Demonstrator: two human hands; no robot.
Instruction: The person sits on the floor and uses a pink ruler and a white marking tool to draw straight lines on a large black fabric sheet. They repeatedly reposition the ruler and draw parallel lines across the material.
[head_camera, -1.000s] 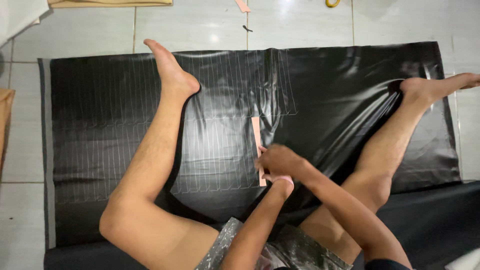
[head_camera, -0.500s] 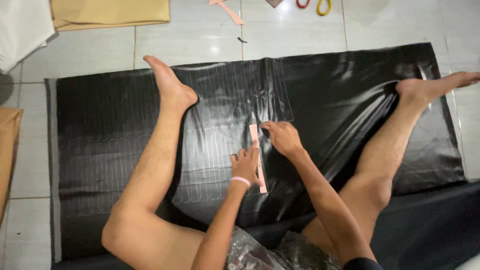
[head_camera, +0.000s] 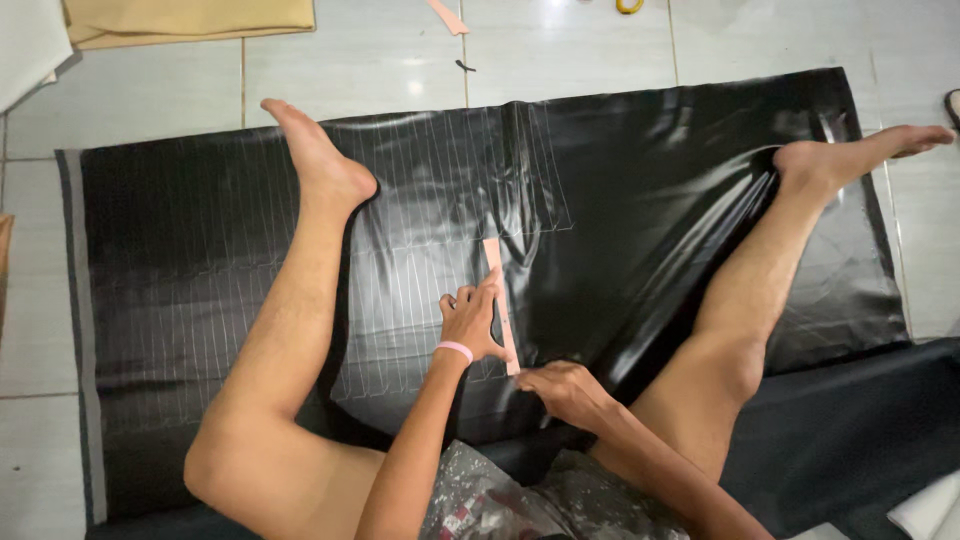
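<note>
A wide sheet of glossy black material (head_camera: 650, 170) covers the tiled floor, marked with rows of thin white lines. A narrow pink strip (head_camera: 497, 285) lies lengthwise on it between my spread legs. My left hand (head_camera: 468, 322), with a pink band on the wrist, presses down on the strip's left edge with bent fingers. My right hand (head_camera: 565, 392) rests on the sheet at the strip's near end with its fingers drawn together; anything between them is hidden.
My bare left leg (head_camera: 300, 300) and right leg (head_camera: 780, 260) lie across the sheet. Folded tan cloth (head_camera: 190, 20) and white cloth (head_camera: 25, 40) sit at the far left. Another pink strip (head_camera: 445, 15) lies on the tiles beyond. Matte black fabric (head_camera: 850, 430) sits at the lower right.
My right hand has slid from the strip's far end down to its near end. My left hand has stayed pressed on the strip, a little farther up.
</note>
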